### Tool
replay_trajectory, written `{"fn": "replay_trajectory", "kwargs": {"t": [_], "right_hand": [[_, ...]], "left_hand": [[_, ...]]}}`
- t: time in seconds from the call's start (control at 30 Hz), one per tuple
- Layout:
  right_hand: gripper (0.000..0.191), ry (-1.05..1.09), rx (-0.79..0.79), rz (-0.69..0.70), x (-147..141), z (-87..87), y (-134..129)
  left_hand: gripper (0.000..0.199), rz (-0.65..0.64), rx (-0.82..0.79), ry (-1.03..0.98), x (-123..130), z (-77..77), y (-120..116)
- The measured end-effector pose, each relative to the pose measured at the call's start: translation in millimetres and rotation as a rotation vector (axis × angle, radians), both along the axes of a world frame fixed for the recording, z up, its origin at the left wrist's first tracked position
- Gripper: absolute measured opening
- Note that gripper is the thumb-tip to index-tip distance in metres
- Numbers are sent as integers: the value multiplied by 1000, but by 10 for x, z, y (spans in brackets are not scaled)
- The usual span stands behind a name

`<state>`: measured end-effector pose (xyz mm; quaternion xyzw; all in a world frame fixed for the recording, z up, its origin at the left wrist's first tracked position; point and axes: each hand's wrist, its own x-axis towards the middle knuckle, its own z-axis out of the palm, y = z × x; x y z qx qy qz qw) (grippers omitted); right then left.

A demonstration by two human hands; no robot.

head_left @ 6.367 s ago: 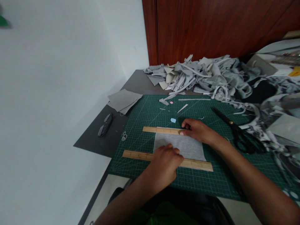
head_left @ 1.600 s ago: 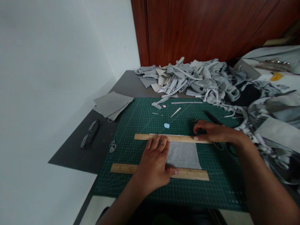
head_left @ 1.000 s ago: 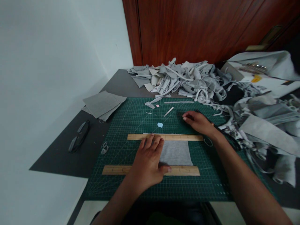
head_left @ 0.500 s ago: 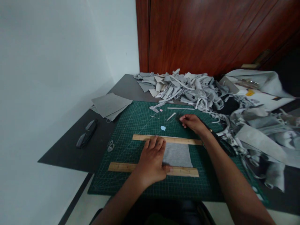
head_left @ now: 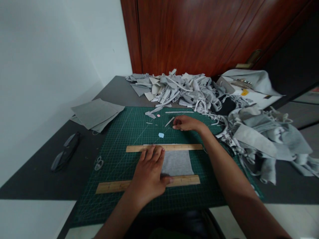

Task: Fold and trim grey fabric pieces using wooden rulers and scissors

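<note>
My left hand (head_left: 151,171) lies spread over a piece of grey fabric (head_left: 177,162), its fingertips on the upper wooden ruler (head_left: 183,147) and its thumb on the lower wooden ruler (head_left: 185,180). Both rulers lie across the fabric's edges on a green cutting mat (head_left: 117,146). Beyond the upper ruler, my right hand (head_left: 183,123) is closed, fingertips pinched beside a thin pale strip (head_left: 169,121). Whatever is between those fingers, if anything, is too small to make out. A light blue piece (head_left: 161,135) rests on the mat between the hands.
Grey fabric scraps (head_left: 169,88) are heaped at the back, with more (head_left: 269,139) at the right. A white box (head_left: 256,96) stands back right. Grey sheets (head_left: 97,113) lie on the left, near glasses (head_left: 65,152). A small white loop (head_left: 99,163) sits at the mat's left.
The camera view has shifted to the right. My right hand has moved left over the mat, up to the thin pale strip. My left hand stays on the rulers and fabric.
</note>
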<state>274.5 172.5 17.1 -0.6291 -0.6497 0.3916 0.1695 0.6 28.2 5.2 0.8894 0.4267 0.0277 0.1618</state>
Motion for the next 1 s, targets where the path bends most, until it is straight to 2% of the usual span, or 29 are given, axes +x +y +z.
{"fn": "replay_trajectory", "kwargs": {"t": [0.07,0.13,0.2,0.3,0.4,0.43,0.5,0.57,0.67,0.73,0.87,1.0], "right_hand": [[28,-9,68,107,-129,13,-26],[40,-56,184,305,-263,-7,-48],[46,-119,282,419,-372,-55,-65],[38,-209,374,424,-465,-129,-90],[27,-241,389,443,-500,-138,-145],[29,-246,386,448,-509,-126,-171],[50,-229,386,440,-537,-97,-230],[53,-202,403,488,-587,-79,-283],[36,-205,435,535,-677,-101,-321],[26,-209,450,514,-711,-143,-315],[17,-161,445,466,-693,-215,-271],[12,-102,452,454,-772,-193,-291]], "left_hand": [[88,-6,2,-11,-5,-8,2],[88,-13,7,-24,-13,-23,4],[88,-14,10,-37,-20,-36,1],[88,-8,7,-53,-22,-36,-16],[88,6,-15,-53,-17,-18,-39],[89,9,-25,-51,-17,-14,-45],[89,9,-25,-58,-20,-14,-55],[89,7,-6,-71,-29,-24,-64],[88,7,6,-82,-43,-45,-82],[87,7,4,-88,-47,-55,-92],[86,5,12,-100,-46,-50,-101],[86,14,6,-93,-44,-36,-101]]}}
